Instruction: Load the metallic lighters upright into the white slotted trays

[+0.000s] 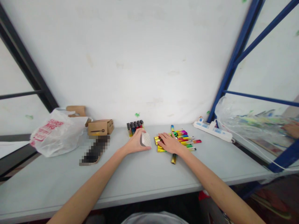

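My left hand (pixel 135 143) is curled around a small whitish open box (pixel 146 140) just above or on the table, thumb on the near side and fingers on the far side. Spread over a loose pile of slim, shiny, many-coloured sticks that look like lighters (pixel 187 141), my right hand (pixel 168 142) lies with its fingers apart, touching those at the left. One gold stick (pixel 173 158) pokes out below my right wrist. Behind my left hand stands a tray of upright black-topped lighters (pixel 135 127), partly covered by my fingers.
On the left of the grey table (pixel 144 180) are a white plastic bag (pixel 60 132), a cardboard box (pixel 100 127) and a blurred dark object (pixel 95 151). A power strip (pixel 212 130) lies at the right, near the blue frame (pixel 231 68). Another person's hand (pixel 291 127) shows beyond.
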A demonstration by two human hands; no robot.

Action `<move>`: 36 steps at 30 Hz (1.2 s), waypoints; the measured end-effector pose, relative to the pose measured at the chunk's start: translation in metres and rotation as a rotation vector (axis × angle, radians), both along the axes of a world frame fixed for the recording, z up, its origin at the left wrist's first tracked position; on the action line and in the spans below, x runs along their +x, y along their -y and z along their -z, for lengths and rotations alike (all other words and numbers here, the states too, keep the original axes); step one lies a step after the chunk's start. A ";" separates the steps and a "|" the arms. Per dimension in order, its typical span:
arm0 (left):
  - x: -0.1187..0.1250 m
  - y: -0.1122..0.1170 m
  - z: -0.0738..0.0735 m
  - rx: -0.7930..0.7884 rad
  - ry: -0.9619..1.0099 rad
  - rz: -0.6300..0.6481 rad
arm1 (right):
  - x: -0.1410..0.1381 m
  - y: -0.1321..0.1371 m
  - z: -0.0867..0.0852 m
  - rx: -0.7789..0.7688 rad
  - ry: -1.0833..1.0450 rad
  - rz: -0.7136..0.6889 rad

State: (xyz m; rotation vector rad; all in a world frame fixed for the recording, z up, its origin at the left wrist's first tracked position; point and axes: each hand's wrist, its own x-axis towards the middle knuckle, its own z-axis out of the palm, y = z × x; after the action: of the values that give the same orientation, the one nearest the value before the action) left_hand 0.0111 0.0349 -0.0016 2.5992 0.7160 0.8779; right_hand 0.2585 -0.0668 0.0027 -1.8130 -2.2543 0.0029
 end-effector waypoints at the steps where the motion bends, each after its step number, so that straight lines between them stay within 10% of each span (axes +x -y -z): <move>1: 0.002 0.000 0.002 0.017 0.004 -0.007 | 0.000 -0.001 0.000 -0.004 0.004 0.000; 6: 0.007 0.003 0.004 0.060 0.034 -0.051 | 0.006 -0.002 -0.002 -0.007 0.053 -0.020; 13: -0.009 0.012 -0.034 0.260 0.294 -0.058 | 0.022 -0.006 0.003 0.101 -0.023 -0.103; 18: -0.038 -0.008 -0.049 0.436 0.546 -0.370 | 0.025 -0.008 0.005 0.096 -0.055 -0.107; 23: -0.063 -0.039 -0.037 0.380 0.580 -0.684 | 0.023 -0.005 0.004 0.065 -0.035 -0.082; 36: -0.063 -0.064 0.000 0.229 0.244 -0.819 | 0.030 -0.014 0.013 0.045 0.009 -0.123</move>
State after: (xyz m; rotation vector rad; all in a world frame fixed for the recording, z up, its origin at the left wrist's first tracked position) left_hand -0.0518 0.0992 -0.0016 2.2807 1.7338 1.5357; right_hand 0.2882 -0.0529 -0.0105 -1.6532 -2.3484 -0.0339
